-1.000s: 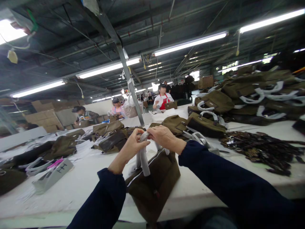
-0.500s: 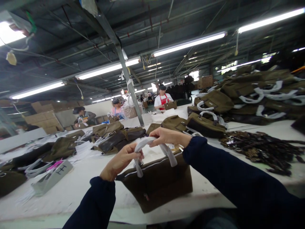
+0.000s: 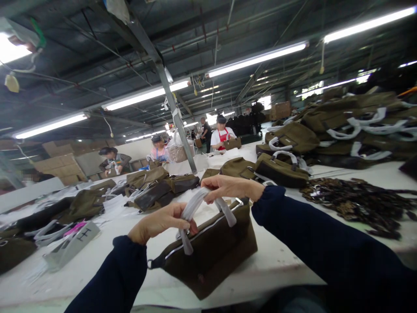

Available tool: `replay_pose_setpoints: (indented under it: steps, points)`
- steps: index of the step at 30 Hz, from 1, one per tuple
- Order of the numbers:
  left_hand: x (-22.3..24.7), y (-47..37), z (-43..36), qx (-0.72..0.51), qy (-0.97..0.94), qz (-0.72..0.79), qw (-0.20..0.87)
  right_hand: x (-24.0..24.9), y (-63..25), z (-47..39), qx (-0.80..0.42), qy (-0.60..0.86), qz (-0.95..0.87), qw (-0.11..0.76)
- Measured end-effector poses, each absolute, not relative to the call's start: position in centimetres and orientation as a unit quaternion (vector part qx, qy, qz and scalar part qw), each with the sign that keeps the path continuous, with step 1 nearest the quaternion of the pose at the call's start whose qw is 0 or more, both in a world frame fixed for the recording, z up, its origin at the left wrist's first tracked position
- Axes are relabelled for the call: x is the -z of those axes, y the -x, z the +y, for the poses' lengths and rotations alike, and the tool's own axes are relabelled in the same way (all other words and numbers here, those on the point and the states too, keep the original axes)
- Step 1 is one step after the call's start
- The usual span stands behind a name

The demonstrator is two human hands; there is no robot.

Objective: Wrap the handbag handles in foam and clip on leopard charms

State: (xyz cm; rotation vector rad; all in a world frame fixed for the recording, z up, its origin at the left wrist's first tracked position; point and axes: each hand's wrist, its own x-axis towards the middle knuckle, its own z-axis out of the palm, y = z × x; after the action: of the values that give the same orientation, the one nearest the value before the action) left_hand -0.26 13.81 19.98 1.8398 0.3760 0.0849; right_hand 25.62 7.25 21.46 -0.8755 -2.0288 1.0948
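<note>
An olive-brown bag [image 3: 215, 248] with a zipped top hangs tilted at the near edge of the white table [image 3: 130, 256], its left end lower. White wrapping covers its handles [image 3: 195, 204]. My left hand [image 3: 163, 219] is closed on the wrapped handles on their left side, thumb in front. Higher up and to the right, my right hand [image 3: 228, 188] pinches the top of the handles. A metal ring shows at the bag's left end. Whether the bag's bottom touches the table cannot be made out.
Wrapped-handle bags [image 3: 358, 117] are heaped at the right, near a pile of dark straps [image 3: 358, 204]. More bags [image 3: 156, 187] lie across the table. A white box [image 3: 73, 245] stands at left. Several people work beyond, one in a red apron [image 3: 224, 137].
The bag has turned and tilted, its left end swinging out to the left and down. My left hand has shifted slightly left. A standing person in dark clothes now shows in the background.
</note>
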Motion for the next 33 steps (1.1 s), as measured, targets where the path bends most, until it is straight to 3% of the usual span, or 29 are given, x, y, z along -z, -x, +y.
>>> replay_pose_setpoints:
  steps: [11, 19, 23, 28, 33]
  points:
    - [-21.1, -3.7, 12.5, -0.179, -0.704, 0.224, 0.65, -22.0, -25.0, 9.8, -0.234, 0.392, -0.853, 0.253]
    - [-20.7, -2.8, 15.3, -0.248, -0.684, 0.282, 0.625, -19.7, -28.8, 7.9, -0.195, 0.465, -0.772, 0.386]
    - [-21.4, -2.6, 17.0, -0.277, -0.63, 0.284, 0.668, -16.2, -34.0, 4.9, -0.174, 0.515, -0.714, 0.441]
    - [-22.3, -3.3, 16.4, -0.306, -0.627, 0.265, 0.666, -9.3, -39.6, 1.7, -0.152, 0.668, -0.647, 0.336]
    - [-21.9, -2.6, 16.5, -0.304, -0.649, 0.305, 0.627, -3.6, -41.5, 0.7, -0.129, 0.732, -0.627, 0.234]
